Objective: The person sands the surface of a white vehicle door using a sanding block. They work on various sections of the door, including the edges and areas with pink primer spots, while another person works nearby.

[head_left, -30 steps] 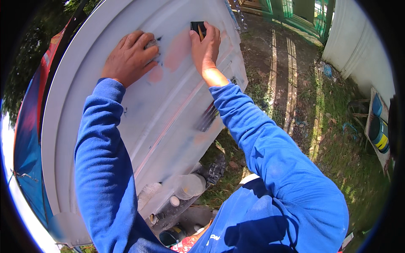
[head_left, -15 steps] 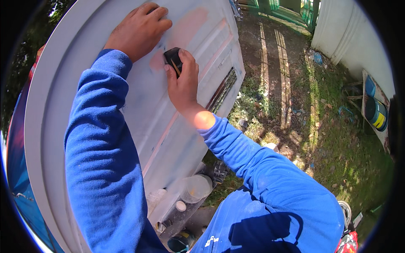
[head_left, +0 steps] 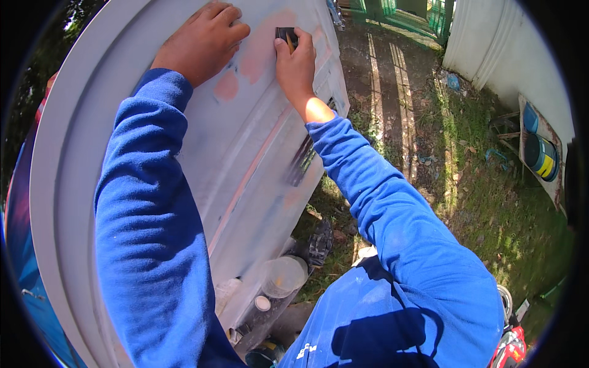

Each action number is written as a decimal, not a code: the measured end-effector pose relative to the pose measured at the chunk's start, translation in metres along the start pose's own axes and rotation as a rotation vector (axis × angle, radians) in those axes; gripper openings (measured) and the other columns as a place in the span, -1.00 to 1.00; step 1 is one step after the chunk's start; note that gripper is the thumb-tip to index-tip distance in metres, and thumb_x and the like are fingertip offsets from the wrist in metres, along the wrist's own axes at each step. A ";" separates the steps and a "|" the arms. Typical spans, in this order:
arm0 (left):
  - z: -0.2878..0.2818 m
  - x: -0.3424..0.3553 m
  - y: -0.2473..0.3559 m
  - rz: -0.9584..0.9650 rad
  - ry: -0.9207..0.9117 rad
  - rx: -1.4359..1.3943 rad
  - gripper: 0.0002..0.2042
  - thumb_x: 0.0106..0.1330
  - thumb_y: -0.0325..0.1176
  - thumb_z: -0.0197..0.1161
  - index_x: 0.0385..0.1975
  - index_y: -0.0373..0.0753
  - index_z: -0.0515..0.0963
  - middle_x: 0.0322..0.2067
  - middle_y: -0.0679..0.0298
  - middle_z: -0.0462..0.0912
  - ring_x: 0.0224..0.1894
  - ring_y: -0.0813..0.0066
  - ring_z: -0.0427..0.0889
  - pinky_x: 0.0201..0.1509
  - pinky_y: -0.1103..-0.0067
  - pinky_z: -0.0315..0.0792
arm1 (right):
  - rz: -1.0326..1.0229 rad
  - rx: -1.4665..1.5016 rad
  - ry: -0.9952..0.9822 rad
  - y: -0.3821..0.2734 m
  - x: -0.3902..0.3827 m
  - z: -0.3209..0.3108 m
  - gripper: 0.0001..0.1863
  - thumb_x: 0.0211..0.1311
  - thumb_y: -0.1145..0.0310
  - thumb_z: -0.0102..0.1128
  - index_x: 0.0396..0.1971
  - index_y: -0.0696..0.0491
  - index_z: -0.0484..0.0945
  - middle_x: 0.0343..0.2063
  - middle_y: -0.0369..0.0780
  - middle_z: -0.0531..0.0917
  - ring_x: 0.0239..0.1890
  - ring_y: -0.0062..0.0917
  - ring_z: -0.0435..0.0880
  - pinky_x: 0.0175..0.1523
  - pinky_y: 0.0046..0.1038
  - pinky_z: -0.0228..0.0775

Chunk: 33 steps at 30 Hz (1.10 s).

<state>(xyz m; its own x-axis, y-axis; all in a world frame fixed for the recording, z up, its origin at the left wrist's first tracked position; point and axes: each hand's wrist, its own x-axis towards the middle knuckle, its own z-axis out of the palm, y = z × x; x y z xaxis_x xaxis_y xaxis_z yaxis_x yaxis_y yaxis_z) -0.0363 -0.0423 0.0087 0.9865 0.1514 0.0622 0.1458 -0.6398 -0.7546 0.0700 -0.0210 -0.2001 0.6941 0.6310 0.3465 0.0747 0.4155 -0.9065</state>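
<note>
My right hand is closed around a black sanding block with a tan strip showing at my fingers. It presses the block on a large grey panel, beside the upper pink patch. My left hand lies on the panel to the left, fingers bent and resting on its surface, with nothing visible in them. Just below it is a smaller pink patch. A slatted opening shows in the panel's right part, smeared by motion.
Near the panel's lower edge stand a translucent tub and a small white-topped container. Sunlit dirt and grass lie right of the panel. A dark bucket with a yellow band sits on a stand by the pale wall.
My right hand has slid the sanding block up and to the right across the panel, uncovering the smaller pink patch. My left hand has stayed in place.
</note>
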 end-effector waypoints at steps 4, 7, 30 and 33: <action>0.026 0.002 -0.001 -0.108 -0.062 0.012 -0.76 0.25 -0.38 0.37 -0.09 -0.14 0.59 0.12 0.24 0.56 0.32 0.21 0.44 0.40 0.38 0.42 | -0.142 -0.033 0.070 -0.001 -0.053 0.016 -0.46 0.34 0.36 0.29 0.24 0.19 0.35 0.21 0.07 0.49 0.12 0.01 0.47 0.25 -0.06 0.34; 0.031 -0.002 0.000 -0.104 -0.055 0.007 -0.75 0.23 -0.39 0.39 -0.09 -0.15 0.59 0.11 0.22 0.56 0.31 0.21 0.45 0.39 0.37 0.42 | -0.369 -0.014 -0.024 0.004 -0.109 0.009 -0.49 0.35 0.40 0.26 0.25 0.17 0.36 0.24 0.03 0.49 0.14 -0.02 0.45 0.26 -0.04 0.31; 0.029 0.004 0.005 -0.160 -0.046 0.055 -0.81 0.25 -0.40 0.36 -0.15 -0.13 0.62 0.07 0.32 0.57 0.24 0.24 0.48 0.34 0.34 0.42 | -0.538 -0.042 -0.065 0.020 -0.050 0.001 -0.48 0.30 0.38 0.32 0.22 0.19 0.43 0.22 -0.03 0.48 0.14 -0.02 0.45 0.27 -0.08 0.31; 0.030 0.019 0.000 -0.200 -0.085 0.123 -0.84 0.27 -0.41 0.32 -0.16 -0.11 0.62 0.04 0.37 0.59 0.21 0.25 0.50 0.33 0.35 0.39 | -0.323 -0.074 0.117 0.001 0.062 0.011 -0.53 0.32 0.38 0.30 0.16 0.22 0.44 0.18 -0.02 0.52 0.11 -0.02 0.46 0.24 -0.09 0.33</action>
<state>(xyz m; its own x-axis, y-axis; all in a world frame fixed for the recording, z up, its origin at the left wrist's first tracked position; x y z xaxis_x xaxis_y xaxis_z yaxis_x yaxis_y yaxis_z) -0.0197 -0.0172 -0.0099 0.9285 0.3318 0.1667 0.3219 -0.4952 -0.8069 0.1056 0.0261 -0.1769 0.7032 0.3937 0.5920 0.3525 0.5302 -0.7712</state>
